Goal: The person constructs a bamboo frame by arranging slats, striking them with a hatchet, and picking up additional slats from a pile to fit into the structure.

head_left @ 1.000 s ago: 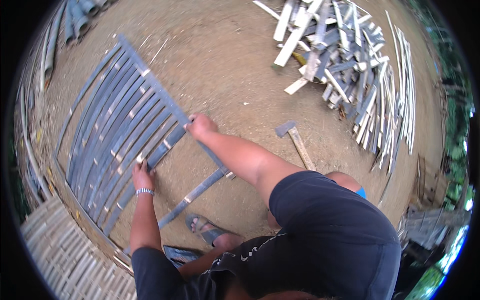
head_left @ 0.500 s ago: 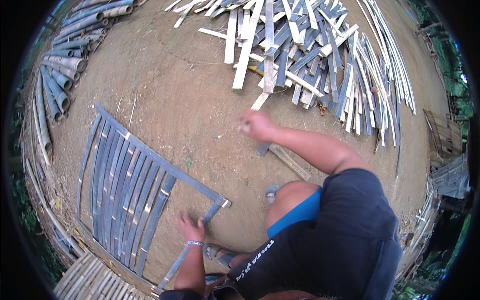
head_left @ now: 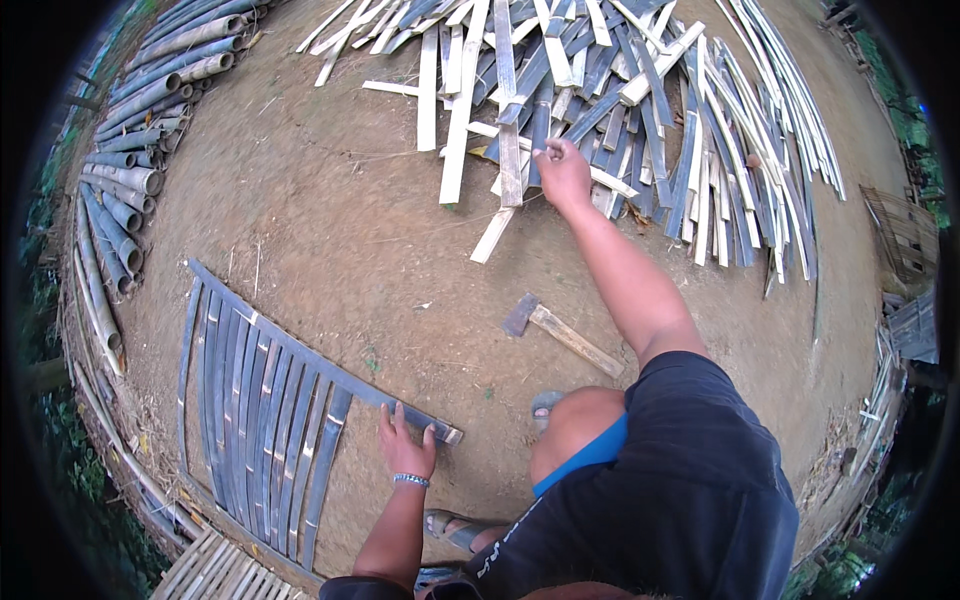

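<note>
Lattice (head_left: 268, 410) lay lower left. Left hand (head_left: 410, 445) was spread, gripping nothing, over the lattice's rail (head_left: 310, 355), contact unclear. Right hand (head_left: 563, 177) was half curled at the strips (head_left: 600, 110), upper centre; couldn't tell if gripping one. Axe (head_left: 572, 338) lay mid-frame.

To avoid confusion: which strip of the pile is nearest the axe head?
The pale strip reaching lowest in view left of the right hand; all others end farther from the axe.
</note>
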Tool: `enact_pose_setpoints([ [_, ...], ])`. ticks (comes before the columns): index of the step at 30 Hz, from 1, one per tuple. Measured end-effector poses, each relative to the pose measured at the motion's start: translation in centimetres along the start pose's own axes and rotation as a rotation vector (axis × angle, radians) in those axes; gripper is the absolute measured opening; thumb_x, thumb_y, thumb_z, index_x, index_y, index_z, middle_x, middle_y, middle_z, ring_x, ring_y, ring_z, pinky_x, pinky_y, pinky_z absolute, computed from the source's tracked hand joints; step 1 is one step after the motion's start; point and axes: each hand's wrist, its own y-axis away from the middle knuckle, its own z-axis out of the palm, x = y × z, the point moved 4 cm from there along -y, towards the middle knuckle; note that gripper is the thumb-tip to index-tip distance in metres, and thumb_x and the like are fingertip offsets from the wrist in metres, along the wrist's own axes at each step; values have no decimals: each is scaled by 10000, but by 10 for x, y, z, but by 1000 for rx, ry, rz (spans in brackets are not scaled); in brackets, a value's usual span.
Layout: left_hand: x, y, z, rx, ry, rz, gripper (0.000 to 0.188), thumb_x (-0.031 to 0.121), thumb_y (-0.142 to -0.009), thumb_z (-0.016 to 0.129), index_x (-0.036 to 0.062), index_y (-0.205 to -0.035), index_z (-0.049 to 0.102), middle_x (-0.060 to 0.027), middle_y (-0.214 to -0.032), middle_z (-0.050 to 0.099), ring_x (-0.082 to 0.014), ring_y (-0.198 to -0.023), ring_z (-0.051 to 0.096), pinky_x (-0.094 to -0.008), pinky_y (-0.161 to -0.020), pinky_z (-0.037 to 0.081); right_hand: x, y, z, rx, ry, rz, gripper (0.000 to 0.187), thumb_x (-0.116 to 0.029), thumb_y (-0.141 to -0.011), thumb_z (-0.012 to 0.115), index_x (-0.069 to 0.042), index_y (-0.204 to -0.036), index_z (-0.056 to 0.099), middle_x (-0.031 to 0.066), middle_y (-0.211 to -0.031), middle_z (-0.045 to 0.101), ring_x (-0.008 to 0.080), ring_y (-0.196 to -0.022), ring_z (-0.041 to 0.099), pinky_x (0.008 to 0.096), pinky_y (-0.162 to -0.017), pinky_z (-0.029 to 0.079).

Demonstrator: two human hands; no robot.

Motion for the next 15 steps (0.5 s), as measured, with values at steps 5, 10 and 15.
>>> enact_pose_setpoints([
  [5, 6, 5, 5, -14, 20, -3, 847, 215, -764, 821, 63, -1490, 412, -289, -1549, 340, -483, -1392, 378, -548, -1150, 312, -21, -36, 18, -68, 108, -57, 519, -300, -850, 758, -16, -1262, 621, 156, -1084, 717, 299, -1002, 691, 390, -904, 526],
  [10, 3, 15, 4, -47, 35, -29, 837, 168, -769, 812, 42, -1488, 403, -304, -1541, 336, -482, -1392, 383, -525, -1154, 332, -32, -50, 44, -183, 409, 20, 943, -433, -815, 784, -73, -1542, 304, 215, -1241, 660, 361, -1176, 636, 434, -1011, 498],
  [15, -9, 22, 0, -57, 88, -85, 814, 135, -785, 789, 20, -1486, 392, -324, -1528, 337, -487, -1380, 398, -484, -1156, 361, -68, -27, 53, -351, 627, 67, 1106, -446, -815, 785, -142, -1621, 92, 236, -1443, 499, 373, -1281, 570, 460, -1056, 484],
])
